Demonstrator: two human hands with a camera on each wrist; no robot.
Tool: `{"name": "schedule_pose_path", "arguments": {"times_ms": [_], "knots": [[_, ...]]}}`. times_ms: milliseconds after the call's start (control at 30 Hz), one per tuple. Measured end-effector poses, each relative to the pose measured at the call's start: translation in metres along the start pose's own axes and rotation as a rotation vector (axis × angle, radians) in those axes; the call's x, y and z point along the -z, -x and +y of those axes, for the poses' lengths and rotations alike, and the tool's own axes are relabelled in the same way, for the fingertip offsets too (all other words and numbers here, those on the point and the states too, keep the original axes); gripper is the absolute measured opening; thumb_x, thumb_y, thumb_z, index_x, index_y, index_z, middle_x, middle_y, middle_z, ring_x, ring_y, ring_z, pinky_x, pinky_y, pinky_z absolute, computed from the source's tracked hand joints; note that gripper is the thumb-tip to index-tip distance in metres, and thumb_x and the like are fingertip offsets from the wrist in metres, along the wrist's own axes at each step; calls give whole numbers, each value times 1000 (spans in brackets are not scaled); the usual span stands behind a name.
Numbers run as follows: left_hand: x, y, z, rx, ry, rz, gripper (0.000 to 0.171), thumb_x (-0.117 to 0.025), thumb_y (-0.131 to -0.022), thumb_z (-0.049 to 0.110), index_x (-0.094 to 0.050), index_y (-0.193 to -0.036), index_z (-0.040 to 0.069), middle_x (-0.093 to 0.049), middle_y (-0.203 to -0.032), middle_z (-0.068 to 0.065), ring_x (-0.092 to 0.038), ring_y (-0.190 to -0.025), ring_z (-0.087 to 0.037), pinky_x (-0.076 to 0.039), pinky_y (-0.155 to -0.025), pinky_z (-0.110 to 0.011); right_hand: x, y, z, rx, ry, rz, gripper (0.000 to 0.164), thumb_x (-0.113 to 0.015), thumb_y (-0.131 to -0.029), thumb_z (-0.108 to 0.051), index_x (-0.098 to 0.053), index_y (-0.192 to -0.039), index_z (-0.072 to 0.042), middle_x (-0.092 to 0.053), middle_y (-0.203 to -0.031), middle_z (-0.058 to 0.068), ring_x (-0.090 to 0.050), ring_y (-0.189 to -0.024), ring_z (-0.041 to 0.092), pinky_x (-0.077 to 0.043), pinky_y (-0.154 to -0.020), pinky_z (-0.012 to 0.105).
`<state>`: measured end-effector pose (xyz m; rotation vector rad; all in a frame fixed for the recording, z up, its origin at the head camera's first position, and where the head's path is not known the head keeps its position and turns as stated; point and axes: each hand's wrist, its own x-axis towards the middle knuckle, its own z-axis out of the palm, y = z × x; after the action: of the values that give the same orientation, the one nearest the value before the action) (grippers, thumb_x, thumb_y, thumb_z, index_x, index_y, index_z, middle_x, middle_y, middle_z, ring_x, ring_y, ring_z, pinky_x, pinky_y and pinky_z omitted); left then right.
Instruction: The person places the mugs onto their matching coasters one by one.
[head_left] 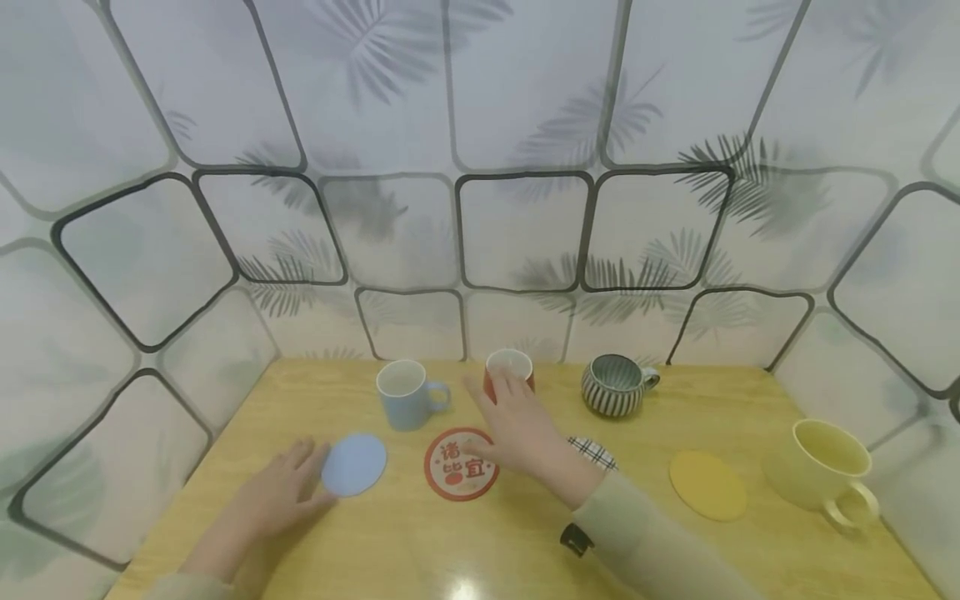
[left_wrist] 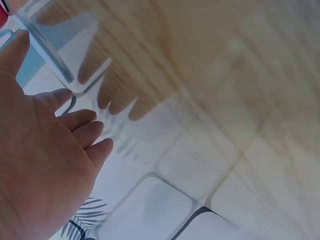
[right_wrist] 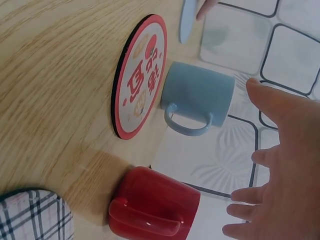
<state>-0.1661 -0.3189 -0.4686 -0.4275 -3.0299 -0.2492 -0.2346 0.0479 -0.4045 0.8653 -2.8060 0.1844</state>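
Two hands, both mine, work over the tabletop (head_left: 375,554). My right hand (head_left: 517,429) reaches above the glossy red mug with a white interior (right_wrist: 160,192), fingers spread, gripping nothing. A sound grasp calls for lowering the palm steadily, setting thumb and fingers on opposite walls, and clearing the pale-blue mug with a looped handle (right_wrist: 197,92). My left-hand (head_left: 277,492) fingers extend beside the flat, round light-blue coaster (head_left: 356,464); I cannot confirm contact. The red mug stands upright near the tabletop's rear, behind the round, red-rimmed coaster with red lettering (right_wrist: 141,77).
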Motion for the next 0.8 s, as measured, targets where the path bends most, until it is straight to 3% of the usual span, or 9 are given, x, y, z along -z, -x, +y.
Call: {"name": "schedule_pose_path", "arguments": {"times_ms": [200, 467, 800], "knots": [[-6, 1, 2, 0, -4, -7, 80, -59, -83, 58, -45, -138, 1, -40, -140, -30, -39, -126, -50, -36, -101, -63, -8, -5, -5, 12, -64, -4, 92, -62, -80, -62, -21, -151, -20, -29, -148, 21, -28, -137, 33, -29, -113, 44], [-12, -3, 5, -29, -16, 15, 80, -61, -85, 52, -44, -136, -6, -39, -141, -30, -37, -130, -45, -33, -106, -57, -16, -15, -10, -3, -154, -23, 87, -67, -79, -54, -27, -149, -21, -30, -149, 18, -31, -136, 33, -36, -109, 47], [-14, -6, 8, -36, -15, -5, 80, -59, -87, 49, -39, -137, -10, -34, -145, -28, -33, -134, -43, -31, -108, -54, -27, -30, -10, 32, -124, 27, 80, -67, -81, -50, -34, -145, -14, -44, -138, 11, -41, -128, 26, -41, -105, 42]]}}
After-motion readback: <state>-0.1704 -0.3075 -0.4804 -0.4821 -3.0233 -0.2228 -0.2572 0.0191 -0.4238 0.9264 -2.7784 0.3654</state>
